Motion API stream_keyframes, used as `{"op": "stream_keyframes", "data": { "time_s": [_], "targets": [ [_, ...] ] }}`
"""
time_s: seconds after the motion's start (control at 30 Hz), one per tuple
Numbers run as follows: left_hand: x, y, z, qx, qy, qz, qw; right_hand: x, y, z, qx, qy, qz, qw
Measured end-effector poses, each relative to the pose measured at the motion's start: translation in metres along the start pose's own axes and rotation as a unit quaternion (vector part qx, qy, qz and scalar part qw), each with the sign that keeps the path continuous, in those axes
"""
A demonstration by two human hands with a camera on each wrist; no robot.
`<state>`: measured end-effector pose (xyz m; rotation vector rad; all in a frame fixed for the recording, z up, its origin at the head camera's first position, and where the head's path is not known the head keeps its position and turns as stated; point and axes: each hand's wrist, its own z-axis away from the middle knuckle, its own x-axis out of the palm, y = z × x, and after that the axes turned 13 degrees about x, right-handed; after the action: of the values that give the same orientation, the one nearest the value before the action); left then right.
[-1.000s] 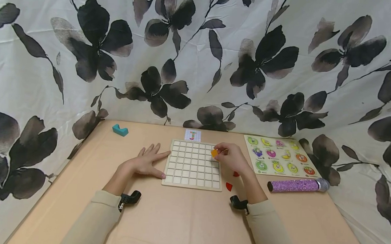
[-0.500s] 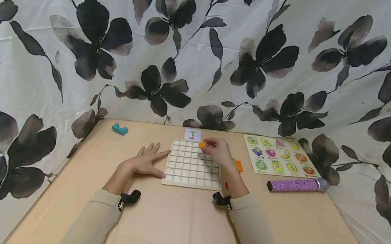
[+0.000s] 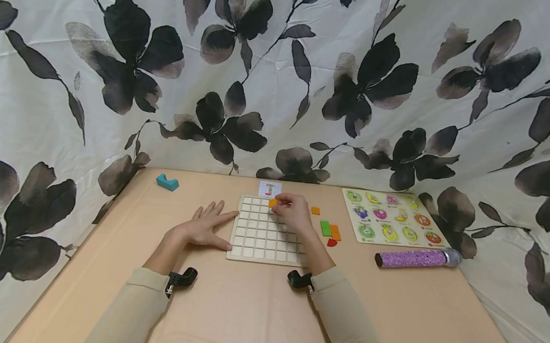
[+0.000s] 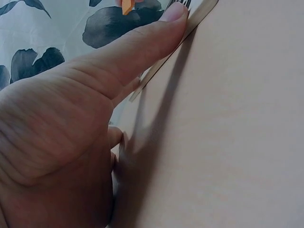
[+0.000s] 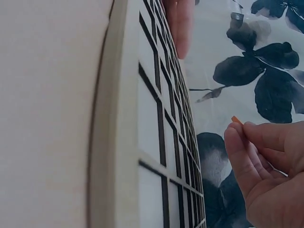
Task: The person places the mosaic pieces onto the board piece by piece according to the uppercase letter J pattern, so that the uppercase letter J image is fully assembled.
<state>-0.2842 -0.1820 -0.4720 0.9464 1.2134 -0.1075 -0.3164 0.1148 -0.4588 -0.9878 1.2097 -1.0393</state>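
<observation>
A wooden grid board with pale square cells lies mid-table. My left hand rests at its left edge with fingers spread; in the left wrist view the thumb lies on the board's edge. Over the board's far rows, my right hand pinches a small flat orange square tile between thumb and fingertips. The tile's edge also shows between the fingers of the right hand in the right wrist view. A small card with a coloured J-shaped pattern lies just beyond the board.
Right of the board lie a small orange tile, a green tile, a larger orange tile and a red piece. Farther right are a fruit picture sheet and a glittery purple microphone. A teal block sits back left.
My right hand has moved left from the board's right edge to above its far rows, carrying the orange tile. Loose tiles on the right came into sight. My left hand stays put.
</observation>
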Motion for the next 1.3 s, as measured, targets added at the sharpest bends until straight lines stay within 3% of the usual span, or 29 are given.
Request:
{"op": "stream_keyframes", "data": {
  "time_s": [0.17,0.43,0.93,1.3],
  "targets": [
    [0.0,-0.001,-0.001,-0.001,-0.004,-0.001,1.0,0.005,-0.004,-0.003,0.008,-0.01,0.021,0.9997],
    [-0.001,-0.002,0.0,-0.005,-0.003,-0.006,1.0,0.011,-0.003,-0.015,0.0,-0.007,0.103,0.9947],
    [0.0,0.001,0.001,0.008,0.0,-0.006,1.0,0.018,0.01,-0.026,-0.003,-0.014,0.173,0.9848],
    [0.001,0.0,0.001,0.004,-0.004,-0.009,0.9999,0.018,0.01,-0.027,-0.027,-0.032,0.258,0.9653]
  ]
}}
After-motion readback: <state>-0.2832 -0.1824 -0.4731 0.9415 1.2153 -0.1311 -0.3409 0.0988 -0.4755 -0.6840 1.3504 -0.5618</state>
